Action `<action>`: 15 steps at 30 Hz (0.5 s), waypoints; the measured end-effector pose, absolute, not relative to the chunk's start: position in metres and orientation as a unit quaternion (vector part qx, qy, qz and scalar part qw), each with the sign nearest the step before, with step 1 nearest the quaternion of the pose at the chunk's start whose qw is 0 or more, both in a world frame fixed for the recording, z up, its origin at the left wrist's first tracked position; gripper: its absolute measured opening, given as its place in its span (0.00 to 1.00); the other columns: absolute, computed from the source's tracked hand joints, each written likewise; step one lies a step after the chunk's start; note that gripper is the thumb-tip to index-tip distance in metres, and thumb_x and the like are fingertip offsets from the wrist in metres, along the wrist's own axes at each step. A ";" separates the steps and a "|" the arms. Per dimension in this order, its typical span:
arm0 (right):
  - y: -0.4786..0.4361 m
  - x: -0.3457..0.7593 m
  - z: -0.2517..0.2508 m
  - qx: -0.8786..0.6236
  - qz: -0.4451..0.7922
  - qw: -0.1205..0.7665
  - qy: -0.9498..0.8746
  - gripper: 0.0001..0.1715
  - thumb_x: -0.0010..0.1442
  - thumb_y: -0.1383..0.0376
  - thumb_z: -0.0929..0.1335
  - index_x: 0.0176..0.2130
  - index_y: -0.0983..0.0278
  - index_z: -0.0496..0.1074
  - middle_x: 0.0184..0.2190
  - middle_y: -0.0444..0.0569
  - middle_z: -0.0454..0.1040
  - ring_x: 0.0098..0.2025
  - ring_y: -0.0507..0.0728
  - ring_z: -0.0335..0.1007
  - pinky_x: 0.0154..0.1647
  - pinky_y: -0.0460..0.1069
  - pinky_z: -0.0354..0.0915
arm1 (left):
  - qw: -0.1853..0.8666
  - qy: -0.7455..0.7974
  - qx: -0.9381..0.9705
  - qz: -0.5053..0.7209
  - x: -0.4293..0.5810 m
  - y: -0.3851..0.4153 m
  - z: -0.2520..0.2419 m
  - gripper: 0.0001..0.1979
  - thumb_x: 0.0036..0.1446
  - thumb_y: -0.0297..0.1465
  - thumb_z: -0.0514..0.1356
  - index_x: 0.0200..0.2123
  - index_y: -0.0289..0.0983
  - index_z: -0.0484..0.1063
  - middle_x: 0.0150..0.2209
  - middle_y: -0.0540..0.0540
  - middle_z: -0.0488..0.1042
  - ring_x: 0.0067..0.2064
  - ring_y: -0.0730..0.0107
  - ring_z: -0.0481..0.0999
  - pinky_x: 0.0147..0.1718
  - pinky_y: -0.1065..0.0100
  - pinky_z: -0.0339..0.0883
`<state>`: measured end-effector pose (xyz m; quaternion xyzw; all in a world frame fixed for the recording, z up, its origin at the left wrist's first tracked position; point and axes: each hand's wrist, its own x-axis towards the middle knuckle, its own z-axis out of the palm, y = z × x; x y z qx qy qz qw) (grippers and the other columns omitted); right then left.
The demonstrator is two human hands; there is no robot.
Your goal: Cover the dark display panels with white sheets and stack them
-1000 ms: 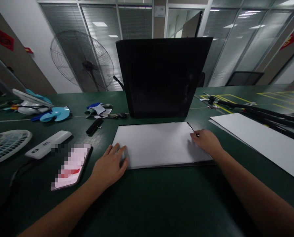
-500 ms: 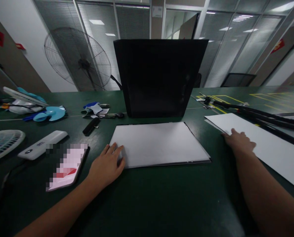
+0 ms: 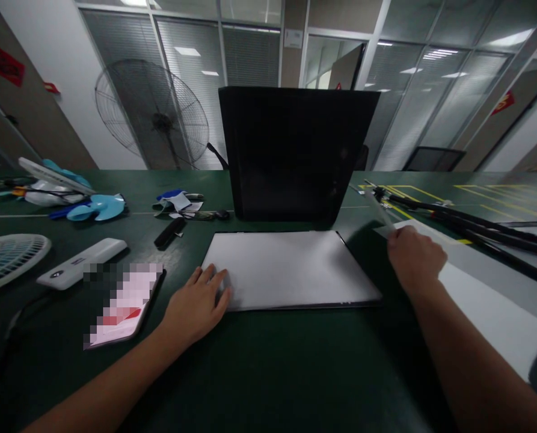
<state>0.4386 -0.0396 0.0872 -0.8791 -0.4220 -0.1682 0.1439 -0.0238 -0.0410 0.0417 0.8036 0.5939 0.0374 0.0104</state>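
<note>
In front of me lies a flat panel with a white face (image 3: 290,270) and thin dark edges. My left hand (image 3: 198,300) rests on its left edge, fingers spread. To the right, my right hand (image 3: 415,255) is closed on the edge of a thin white sheet (image 3: 379,210), whose corner stands up tilted above the fingers. Under and beyond that hand, more white sheet material (image 3: 489,313) lies on the table; my forearm hides part of it. How far the held sheet extends is unclear.
A large black panel (image 3: 297,156) stands upright behind the white one. On the left are a phone (image 3: 126,313), a white device (image 3: 83,263), a white fan grille (image 3: 13,261) and blue fan blades (image 3: 99,207). Black cables or rods (image 3: 475,219) lie at the right.
My right hand has closed on a sheet edge and raised its corner, moving slightly left. My left hand stays on the panel. The view has tipped up a little.
</note>
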 end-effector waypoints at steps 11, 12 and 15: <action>-0.072 0.262 0.046 -0.465 -0.147 0.048 -0.872 0.20 0.74 0.60 0.59 0.52 0.68 0.72 0.46 0.59 0.79 0.46 0.60 0.77 0.42 0.52 0.69 | 0.053 0.612 0.784 0.092 -0.028 -0.039 0.048 0.36 0.68 0.51 0.38 0.60 0.31 0.67 0.61 0.30 0.72 0.62 0.41 0.71 0.56 0.46 0.68; -0.074 0.260 0.045 -0.442 -0.140 0.047 -0.885 0.20 0.74 0.60 0.60 0.54 0.68 0.72 0.49 0.60 0.78 0.48 0.61 0.76 0.43 0.53 0.70 | 0.063 0.617 0.778 0.099 -0.029 -0.038 0.049 0.36 0.68 0.51 0.38 0.60 0.31 0.67 0.58 0.29 0.74 0.59 0.41 0.74 0.54 0.47 0.69; -0.073 0.262 0.047 -0.414 -0.107 0.050 -0.903 0.20 0.73 0.59 0.60 0.56 0.67 0.71 0.51 0.59 0.78 0.50 0.61 0.76 0.45 0.55 0.72 | 0.093 0.654 0.741 0.123 -0.031 -0.036 0.053 0.39 0.68 0.52 0.36 0.65 0.29 0.60 0.54 0.30 0.77 0.53 0.42 0.78 0.51 0.48 0.69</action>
